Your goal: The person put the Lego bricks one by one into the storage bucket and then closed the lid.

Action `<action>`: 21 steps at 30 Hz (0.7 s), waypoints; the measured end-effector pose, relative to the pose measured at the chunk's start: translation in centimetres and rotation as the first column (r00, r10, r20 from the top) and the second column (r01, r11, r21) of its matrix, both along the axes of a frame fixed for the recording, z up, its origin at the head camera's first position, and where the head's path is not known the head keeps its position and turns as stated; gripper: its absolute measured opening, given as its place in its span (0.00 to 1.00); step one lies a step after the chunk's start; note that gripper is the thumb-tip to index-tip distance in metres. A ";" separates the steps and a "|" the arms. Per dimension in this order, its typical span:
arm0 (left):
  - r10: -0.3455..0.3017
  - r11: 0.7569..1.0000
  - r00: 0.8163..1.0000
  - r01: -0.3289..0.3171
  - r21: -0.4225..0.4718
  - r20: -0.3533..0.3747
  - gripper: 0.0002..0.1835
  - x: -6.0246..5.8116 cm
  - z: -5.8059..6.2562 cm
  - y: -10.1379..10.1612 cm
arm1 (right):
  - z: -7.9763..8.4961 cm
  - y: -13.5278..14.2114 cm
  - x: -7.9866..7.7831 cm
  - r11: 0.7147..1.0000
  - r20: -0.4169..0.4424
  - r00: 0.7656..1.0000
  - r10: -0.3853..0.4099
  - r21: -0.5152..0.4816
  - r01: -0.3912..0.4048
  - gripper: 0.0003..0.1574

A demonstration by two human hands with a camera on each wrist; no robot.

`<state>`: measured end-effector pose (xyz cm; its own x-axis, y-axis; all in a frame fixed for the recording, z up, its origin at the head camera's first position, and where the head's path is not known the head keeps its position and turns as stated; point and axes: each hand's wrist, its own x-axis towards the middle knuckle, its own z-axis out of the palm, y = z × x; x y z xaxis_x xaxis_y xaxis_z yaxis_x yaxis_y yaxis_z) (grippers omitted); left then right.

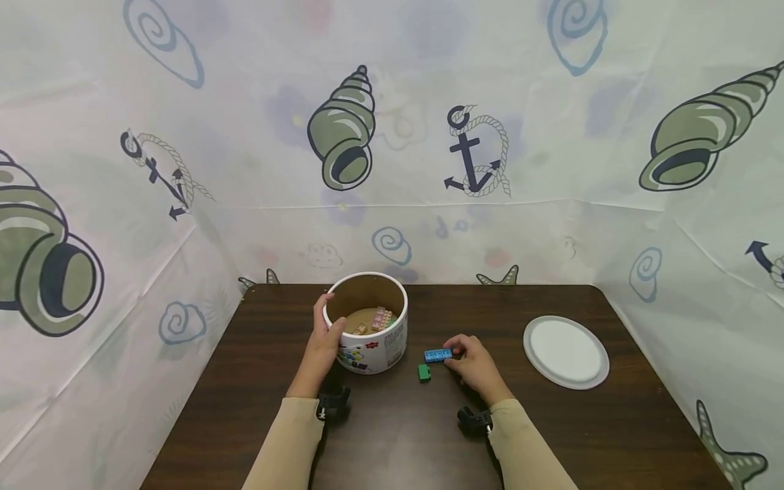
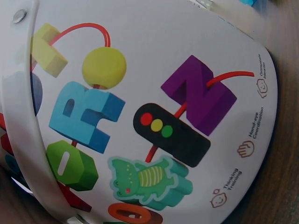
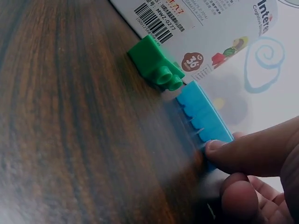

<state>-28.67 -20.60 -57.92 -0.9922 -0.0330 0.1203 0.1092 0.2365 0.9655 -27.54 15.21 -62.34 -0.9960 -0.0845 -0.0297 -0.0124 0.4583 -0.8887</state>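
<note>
My left hand (image 1: 321, 340) grips the left side of a white printed tub (image 1: 395, 344), thumb and fingers at its rim. Coloured letter and shape prints on the tub's wall (image 2: 163, 42) fill most of the left wrist view. Inside the tub lie several pink and other toy bricks (image 1: 382, 318). To its right, my right hand (image 1: 478, 367) pinches one end of a blue toy brick (image 1: 435, 355) between thumb and fingers, close over the table. A small green toy brick (image 1: 424, 373) lies beside the blue one; two round studs show on it in the right wrist view.
A white round disc (image 1: 566, 352) with a greyish rim lies on the dark wooden table (image 1: 245, 408) at the right. White cloth (image 1: 422, 238) printed with shells and anchors encloses the table's back and sides. A black band (image 1: 474, 420) circles each wrist.
</note>
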 end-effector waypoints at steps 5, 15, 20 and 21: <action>0.000 1.000 1.000 0.000 0.001 0.005 0.38 0.1 0.0 0.0 | -0.1 0.0 -0.1 1.000 -0.001 1.000 0.000 0.013 0.000 0.14; 0.003 1.000 1.000 -0.003 0.000 0.006 0.38 -0.2 -0.1 0.1 | -0.2 0.2 -0.4 0.970 0.053 0.997 -0.059 -0.231 0.070 0.17; 0.006 1.000 1.000 -0.006 -0.001 0.011 0.37 -0.4 -0.2 0.2 | 0.0 0.5 -0.6 0.929 0.060 0.994 -0.086 -0.356 0.102 0.20; 0.006 1.000 1.000 -0.006 -0.002 0.011 0.37 -0.4 -0.2 0.2 | 0.0 0.6 -0.7 0.920 0.059 0.994 -0.091 -0.377 0.106 0.22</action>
